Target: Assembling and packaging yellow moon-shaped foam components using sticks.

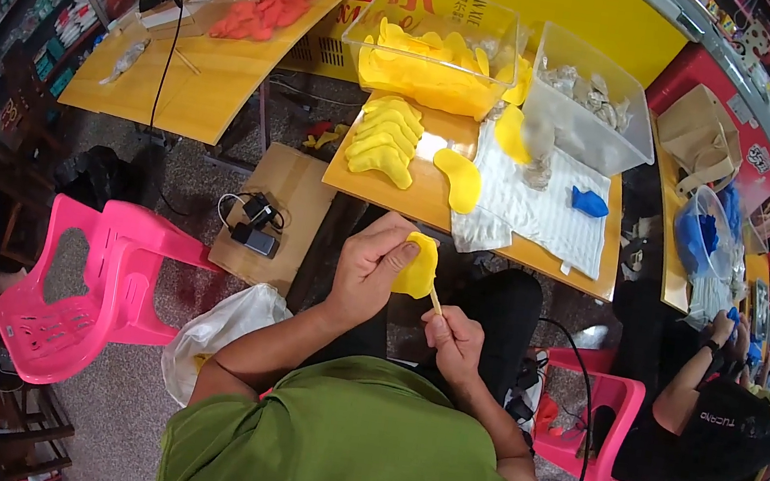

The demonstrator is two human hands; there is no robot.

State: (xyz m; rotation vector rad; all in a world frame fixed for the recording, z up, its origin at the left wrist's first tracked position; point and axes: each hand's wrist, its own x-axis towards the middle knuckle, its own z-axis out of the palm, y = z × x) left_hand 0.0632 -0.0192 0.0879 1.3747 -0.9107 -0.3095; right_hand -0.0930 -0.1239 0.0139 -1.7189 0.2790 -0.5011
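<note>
My left hand (368,272) pinches a yellow curved cloth piece (417,268) in front of my lap, thumb across its upper side. A thin wooden stick (436,302) is closed in the fingers of my right hand (456,345). The stick meets the lower edge of the yellow piece; how far it goes in is hidden. On the table (431,137) beyond my hands, one loose yellow curved piece (458,181) lies beside an overlapping row of puffy yellow pieces (384,141).
A clear bin (369,46) of yellow pieces and another (584,150) with wrapped grey items stand behind. A blue fish-shaped piece (589,202) lies on white cloth (548,186). Pink chairs (125,255) flank me; a carton (286,191) bears chargers. A co-worker (715,430) sits right.
</note>
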